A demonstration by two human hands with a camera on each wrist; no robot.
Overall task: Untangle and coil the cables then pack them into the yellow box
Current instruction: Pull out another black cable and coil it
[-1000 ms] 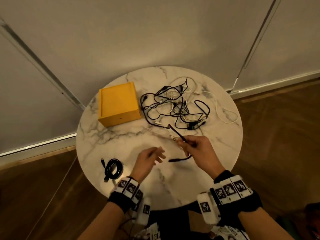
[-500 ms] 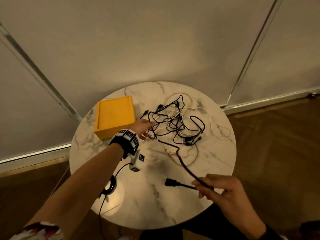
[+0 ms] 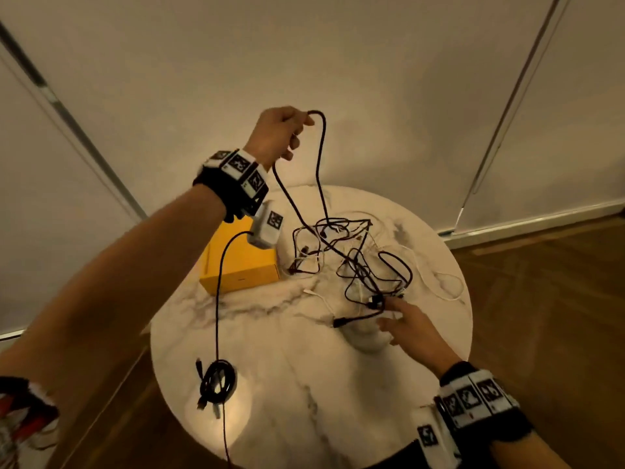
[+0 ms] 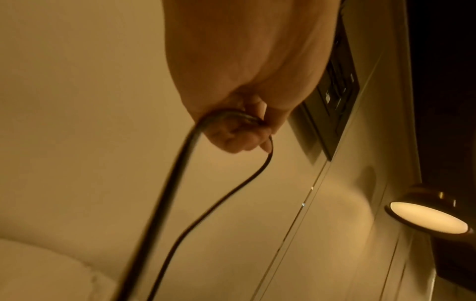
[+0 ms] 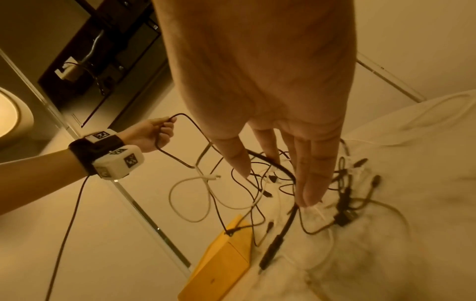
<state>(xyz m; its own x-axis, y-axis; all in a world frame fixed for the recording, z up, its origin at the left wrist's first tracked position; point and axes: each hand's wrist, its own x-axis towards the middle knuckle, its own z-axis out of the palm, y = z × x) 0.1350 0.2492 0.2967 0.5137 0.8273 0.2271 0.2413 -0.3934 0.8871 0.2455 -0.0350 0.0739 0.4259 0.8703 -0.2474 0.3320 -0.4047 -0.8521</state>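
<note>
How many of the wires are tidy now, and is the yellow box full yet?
One black cable already lies coiled near the table's front edge, outside the yellow box. In hand: the left hand pinches a long black cable and lifts it above the tangle, while the right hand reaches in with straight fingers. Left: black and white cables remain knotted, and the box looks closed, nothing visibly packed.

Left hand (image 3: 277, 133) lifts black cable (image 3: 321, 184) above tangle (image 3: 355, 265); right hand (image 3: 412, 330) reaches in.

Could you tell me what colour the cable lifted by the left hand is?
Black. The cable pinched by the left hand shows best in the head view.
</note>
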